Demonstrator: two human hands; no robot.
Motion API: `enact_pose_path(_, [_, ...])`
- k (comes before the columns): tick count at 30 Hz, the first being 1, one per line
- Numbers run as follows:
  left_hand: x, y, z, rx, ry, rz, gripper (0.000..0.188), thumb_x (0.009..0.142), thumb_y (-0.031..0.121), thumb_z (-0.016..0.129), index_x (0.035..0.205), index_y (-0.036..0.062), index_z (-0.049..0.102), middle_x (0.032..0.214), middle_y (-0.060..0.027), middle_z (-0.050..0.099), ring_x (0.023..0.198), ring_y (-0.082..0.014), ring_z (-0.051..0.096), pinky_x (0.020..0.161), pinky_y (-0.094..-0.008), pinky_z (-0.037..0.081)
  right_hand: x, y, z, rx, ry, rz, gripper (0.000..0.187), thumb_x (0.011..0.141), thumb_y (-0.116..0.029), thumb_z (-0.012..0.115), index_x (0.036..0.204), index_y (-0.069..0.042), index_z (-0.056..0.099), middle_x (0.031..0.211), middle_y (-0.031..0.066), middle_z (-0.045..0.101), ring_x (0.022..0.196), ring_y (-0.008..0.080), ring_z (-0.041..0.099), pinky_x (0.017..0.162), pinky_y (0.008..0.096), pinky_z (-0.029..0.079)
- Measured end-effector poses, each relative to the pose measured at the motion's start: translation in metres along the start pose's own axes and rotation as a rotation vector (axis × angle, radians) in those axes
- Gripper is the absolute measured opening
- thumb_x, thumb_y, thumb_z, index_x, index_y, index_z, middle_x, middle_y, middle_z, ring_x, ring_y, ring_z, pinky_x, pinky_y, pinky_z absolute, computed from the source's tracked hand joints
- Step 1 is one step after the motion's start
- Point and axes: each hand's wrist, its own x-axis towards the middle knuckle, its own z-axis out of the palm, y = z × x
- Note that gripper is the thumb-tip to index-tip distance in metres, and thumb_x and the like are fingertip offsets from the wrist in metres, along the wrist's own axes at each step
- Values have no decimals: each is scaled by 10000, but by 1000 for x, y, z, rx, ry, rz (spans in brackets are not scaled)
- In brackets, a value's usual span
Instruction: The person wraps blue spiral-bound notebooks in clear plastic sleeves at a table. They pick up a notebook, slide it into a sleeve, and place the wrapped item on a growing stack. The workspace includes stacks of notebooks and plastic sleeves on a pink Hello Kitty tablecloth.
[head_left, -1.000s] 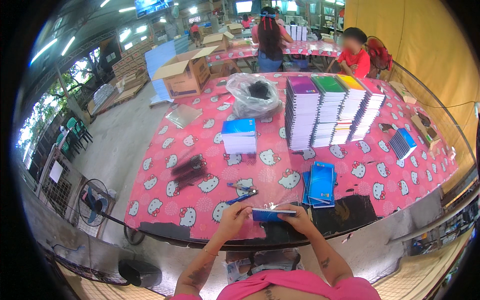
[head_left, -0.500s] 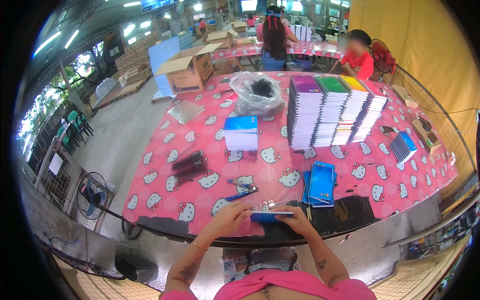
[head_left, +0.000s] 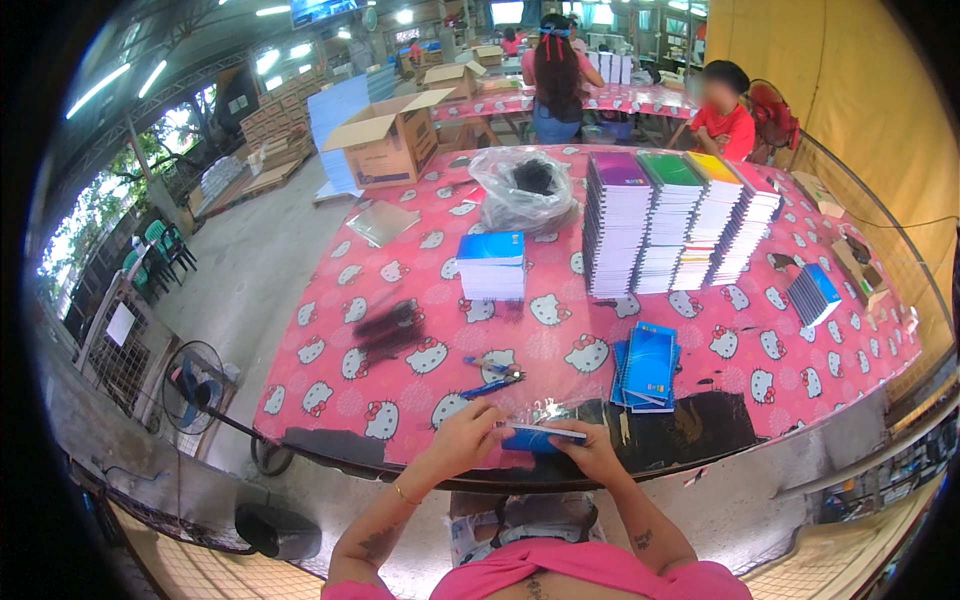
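Note:
At the near edge of the table I hold a blue-covered notebook (head_left: 533, 440), tilted so that its page edge faces up. My right hand (head_left: 592, 452) grips its right end, thumb along the top. My left hand (head_left: 468, 442) has its fingers bent and pinched at the left end. Just beyond lie blue-handled pliers (head_left: 492, 384) and another slim tool (head_left: 490, 366). To the right sits a small loose pile of blue notebooks (head_left: 650, 365). A bundle of thin black binding coils (head_left: 390, 332) lies farther left on the tablecloth.
A short stack of blue-topped notebooks (head_left: 491, 270) stands mid-table. Tall stacks of spiral notebooks (head_left: 617, 235) rise beyond it, near a plastic bag (head_left: 520, 195) of black coils. An open carton (head_left: 385, 150) is at the far left. A person in red (head_left: 722, 125) sits at the far right.
The notebook has tipped slightly, showing more of its blue cover. My left hand's fingers have drawn in at its left end. The whole view has shifted a little.

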Motion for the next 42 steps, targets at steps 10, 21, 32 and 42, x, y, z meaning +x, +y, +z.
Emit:
enact_pose_path(10, [-28, 25, 57, 498, 177, -97, 707, 944, 478, 568, 1432, -14, 432, 1534, -229, 365, 1443, -417, 293, 1092, -738, 71, -10, -20, 26, 165, 253, 78, 251, 933, -62, 691, 1178, -7, 699, 1073, 63, 718, 976, 112, 623, 890, 278, 495])
enact_pose_path(21, [-26, 35, 55, 517, 23, -34, 814, 976, 576, 448, 1458, -76, 373, 1542, -296, 332, 1480, -454, 225, 1105, -733, 82, -15, -31, 16, 190, 266, 115, 292, 932, -66, 696, 1220, -16, 689, 1096, 50, 708, 967, 96, 611, 880, 268, 494])
enact_pose_path(32, [-12, 35, 56, 471, 82, 10, 926, 925, 629, 504, 1465, -104, 336, 1514, -328, 347, 1445, -491, 269, 1139, -679, 142, -8, -24, 11, 87, 140, 54, 292, 928, -102, 709, 1206, -13, 695, 1079, 32, 720, 956, 83, 600, 865, 256, 488])
enact_pose_path(42, [6, 29, 48, 473, 17, 94, 524, 959, 373, 608, 1307, -13, 544, 1383, -205, 533, 1331, -349, 482, 1156, -602, 218, -2, 11, 8, 98, 38, 51, 286, 926, -98, 711, 1198, -13, 697, 1058, 37, 723, 939, 80, 600, 861, 257, 490])
